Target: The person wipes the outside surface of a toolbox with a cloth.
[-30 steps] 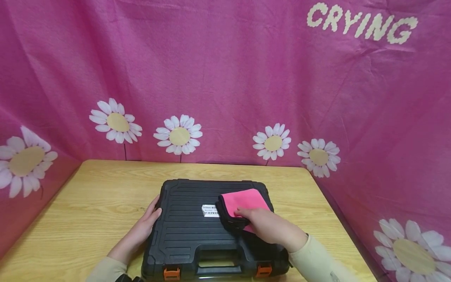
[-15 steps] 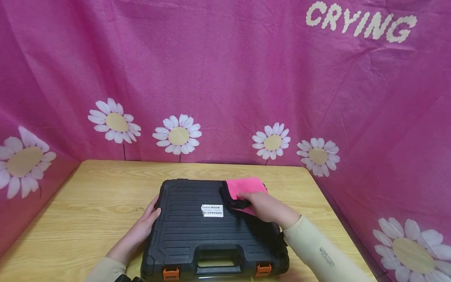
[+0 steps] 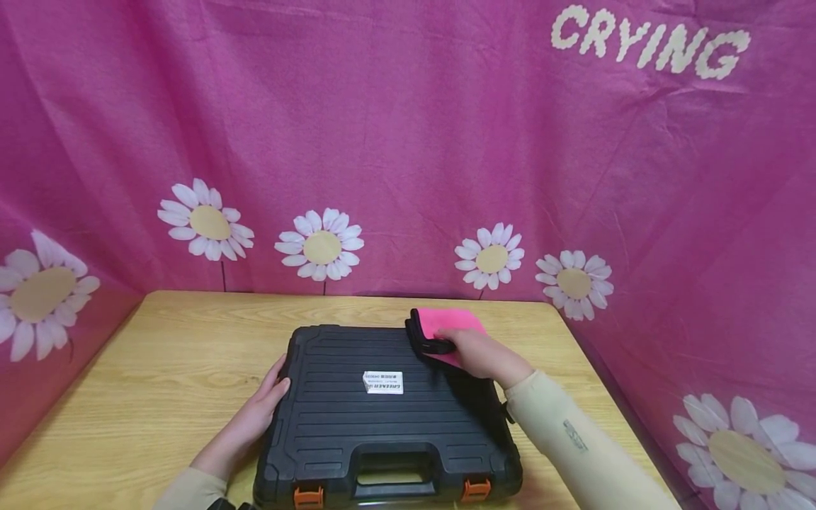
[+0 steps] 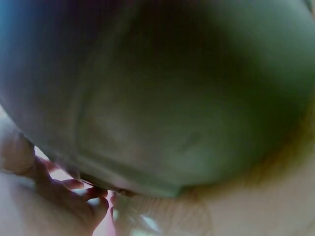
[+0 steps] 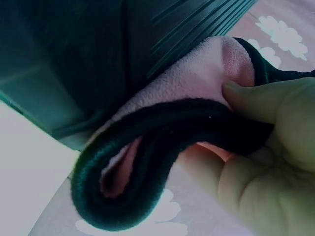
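Note:
A black plastic tool case (image 3: 357, 418) with orange latches lies flat on the wooden table, handle side nearest me. Along its left side rests my left hand (image 3: 260, 405), fingers extended and touching the edge. The left wrist view is blurred, with that hand (image 4: 59, 206) beside the dark case wall (image 4: 147, 108). At the case's far right corner, my right hand (image 3: 474, 352) grips a folded pink cloth (image 3: 449, 319) with black edging. In the right wrist view, the thumb (image 5: 246, 98) presses the folded cloth (image 5: 192, 73) from above, against the ribbed lid.
A white label (image 3: 383, 382) is stuck on the middle of the lid. Table surface (image 3: 172, 368) extends left of the case and behind it. A pink curtain (image 3: 408, 142) printed with daisies surrounds the table at the back and sides.
My right hand has slid the pink cloth across the lid, away from me, from right of the label to the far right corner. The label is uncovered. My left hand and the case stay put.

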`<state>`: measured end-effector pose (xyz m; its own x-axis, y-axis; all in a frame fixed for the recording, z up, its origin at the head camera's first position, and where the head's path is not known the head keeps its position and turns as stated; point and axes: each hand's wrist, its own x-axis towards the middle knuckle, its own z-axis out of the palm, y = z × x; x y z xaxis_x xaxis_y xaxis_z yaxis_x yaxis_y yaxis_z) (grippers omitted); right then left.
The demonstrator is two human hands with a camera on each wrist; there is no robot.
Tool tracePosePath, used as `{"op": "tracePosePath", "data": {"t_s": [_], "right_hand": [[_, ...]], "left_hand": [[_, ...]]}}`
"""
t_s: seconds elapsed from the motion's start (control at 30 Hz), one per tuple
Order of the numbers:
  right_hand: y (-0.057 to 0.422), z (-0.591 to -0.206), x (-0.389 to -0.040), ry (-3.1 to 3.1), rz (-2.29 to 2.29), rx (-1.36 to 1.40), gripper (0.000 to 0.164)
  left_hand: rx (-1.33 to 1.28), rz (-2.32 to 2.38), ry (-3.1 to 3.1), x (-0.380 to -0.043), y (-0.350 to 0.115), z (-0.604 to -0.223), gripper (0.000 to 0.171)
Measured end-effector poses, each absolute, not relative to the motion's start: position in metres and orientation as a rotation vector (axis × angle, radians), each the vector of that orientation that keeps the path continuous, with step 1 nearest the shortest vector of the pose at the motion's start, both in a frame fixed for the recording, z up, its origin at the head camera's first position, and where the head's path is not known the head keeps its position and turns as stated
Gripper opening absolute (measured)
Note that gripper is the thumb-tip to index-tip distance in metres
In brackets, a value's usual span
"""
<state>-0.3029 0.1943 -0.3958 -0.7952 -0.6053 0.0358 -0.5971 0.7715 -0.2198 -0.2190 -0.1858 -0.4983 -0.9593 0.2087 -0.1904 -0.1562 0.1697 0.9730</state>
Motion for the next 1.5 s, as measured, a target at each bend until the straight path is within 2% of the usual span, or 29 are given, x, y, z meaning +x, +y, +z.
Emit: {"op": "tracePosePath", "data": {"t_s": [0.27,0.67,1.17,1.5], "right_hand": [[0.2,-0.4,-0.319,2.978,-0.378,-1.016,0.019],[0.209,-0.403,-0.324,2.992,-0.376,-0.847,0.034],[0.215,-0.406,-0.319,2.939,-0.485,-0.927,0.04],[0.217,-0.402,-0.295,2.931,-0.411,-1.067,0.04]], "left_hand": [[0.06,1.855,2.182,-0.218,-0.186,-0.498,0.066],[0.072,1.874,2.167,-0.217,-0.184,-0.498,0.066],[0.089,1.859,2.191,-0.216,-0.184,-0.496,0.065],[0.096,1.852,2.211,-0.216,-0.184,-0.496,0.065]]}}
